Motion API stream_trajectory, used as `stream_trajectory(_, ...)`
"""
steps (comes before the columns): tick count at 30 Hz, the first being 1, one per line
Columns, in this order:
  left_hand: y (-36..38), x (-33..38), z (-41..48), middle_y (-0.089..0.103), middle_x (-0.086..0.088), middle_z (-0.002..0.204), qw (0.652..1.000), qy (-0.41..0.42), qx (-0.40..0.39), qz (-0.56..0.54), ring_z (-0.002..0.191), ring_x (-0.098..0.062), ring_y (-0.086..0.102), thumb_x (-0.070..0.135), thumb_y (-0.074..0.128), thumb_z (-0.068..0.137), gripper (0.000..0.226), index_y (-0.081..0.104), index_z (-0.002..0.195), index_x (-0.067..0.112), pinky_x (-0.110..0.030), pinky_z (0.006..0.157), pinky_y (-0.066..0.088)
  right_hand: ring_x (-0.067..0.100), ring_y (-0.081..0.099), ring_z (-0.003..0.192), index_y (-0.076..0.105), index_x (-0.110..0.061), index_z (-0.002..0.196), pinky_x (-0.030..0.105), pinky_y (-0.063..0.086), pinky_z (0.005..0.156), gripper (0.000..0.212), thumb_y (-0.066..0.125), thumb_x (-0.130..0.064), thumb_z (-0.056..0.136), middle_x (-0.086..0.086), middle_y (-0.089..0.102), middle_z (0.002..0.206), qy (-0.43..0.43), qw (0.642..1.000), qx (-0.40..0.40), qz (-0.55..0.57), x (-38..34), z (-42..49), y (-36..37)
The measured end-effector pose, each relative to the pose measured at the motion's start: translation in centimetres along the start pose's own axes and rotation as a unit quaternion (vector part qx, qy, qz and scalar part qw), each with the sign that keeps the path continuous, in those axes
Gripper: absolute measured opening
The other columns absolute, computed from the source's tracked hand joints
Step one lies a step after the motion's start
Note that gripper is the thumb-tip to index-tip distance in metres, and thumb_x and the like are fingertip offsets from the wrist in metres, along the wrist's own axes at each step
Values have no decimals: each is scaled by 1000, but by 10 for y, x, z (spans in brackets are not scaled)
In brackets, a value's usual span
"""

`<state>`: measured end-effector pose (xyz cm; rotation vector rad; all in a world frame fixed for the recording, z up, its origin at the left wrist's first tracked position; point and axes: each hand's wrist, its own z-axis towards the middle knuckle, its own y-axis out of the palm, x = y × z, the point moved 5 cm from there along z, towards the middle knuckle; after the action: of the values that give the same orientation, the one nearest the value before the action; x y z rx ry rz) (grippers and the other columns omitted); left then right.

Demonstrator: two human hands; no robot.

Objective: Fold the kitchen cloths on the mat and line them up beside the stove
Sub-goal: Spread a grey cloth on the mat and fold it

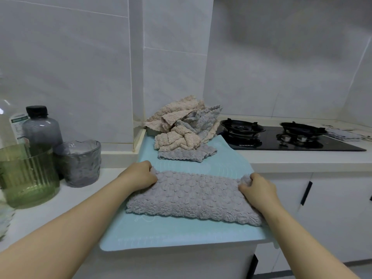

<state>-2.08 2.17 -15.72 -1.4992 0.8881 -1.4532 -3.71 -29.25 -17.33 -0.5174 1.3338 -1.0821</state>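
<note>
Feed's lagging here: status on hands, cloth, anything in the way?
Left hand and right hand each grip one end of the grey cloth, laid across the blue mat. Crumpled pile sits behind it. Nothing in the way.

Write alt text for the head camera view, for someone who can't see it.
The left hand and right hand grip the ends of a grey cloth lying as a long strip on a light blue mat. Behind it sits a heap of unfolded beige and grey cloths, with a black gas stove to its right.
</note>
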Motion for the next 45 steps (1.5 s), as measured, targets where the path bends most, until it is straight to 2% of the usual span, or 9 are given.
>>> stream_trajectory(5,0,5,2,54,-4,80,989,-11,-50,-135,67,-18,48,24,55,90,9,52,96,18,-25,55,37,32,52,99,56,-17,97,31,37,72,11,47,-20,91,9,64,101,-30,999,-2,-41,-12,3,-3)
stream_trajectory(8,-7,0,8,54,-5,72,954,-17,-4,-300,61,-19,44,25,49,93,10,53,84,23,-26,54,31,25,53,87,60,-18,87,27,35,69,12,52,-8,88,5,63,89,-46,993,29,101,-22,9,-11)
stream_trajectory(14,-13,-15,28,49,-6,73,918,-68,71,-384,65,-19,42,11,48,89,20,48,71,18,-27,55,28,18,52,84,63,-13,80,24,34,70,19,52,2,86,0,61,84,-83,970,85,211,-55,34,-13)
stream_trajectory(19,-5,-23,34,55,-2,80,930,-48,134,-338,77,-22,51,29,58,88,13,55,79,19,-26,56,35,22,51,81,57,-12,80,27,31,65,11,52,-6,88,0,58,76,-48,980,39,191,-56,50,19)
stream_trajectory(29,-12,-25,38,57,-1,78,953,-29,182,-241,66,-14,46,8,48,88,23,59,75,23,-21,52,32,29,57,98,56,-19,106,35,44,76,15,51,-20,92,7,64,108,-37,989,67,130,-43,59,24)
stream_trajectory(36,-13,-16,28,53,0,80,966,-4,127,-225,69,-19,49,25,53,90,5,53,95,25,-25,56,35,29,53,113,33,-21,135,34,37,79,52,42,-46,91,8,57,124,20,999,-45,-22,-38,43,19)
stream_trajectory(38,-12,-13,21,51,0,91,984,3,72,-162,75,-18,51,36,58,87,24,44,105,30,-28,63,36,28,52,110,38,-18,126,32,35,76,45,45,-42,89,8,57,121,29,995,-65,-69,-39,35,14)
stream_trajectory(41,-11,-10,19,48,-2,94,992,35,52,-105,69,-13,47,17,63,81,35,41,103,31,-21,56,34,27,54,93,38,-15,111,32,37,72,34,51,-31,84,8,60,105,23,996,-72,-49,-38,32,13)
stream_trajectory(45,-13,1,21,51,-4,101,965,108,142,-190,81,-14,44,-3,58,76,35,50,85,30,-15,57,30,30,55,87,35,-21,124,34,40,66,44,50,-13,83,7,62,95,-23,997,51,46,-45,35,5)
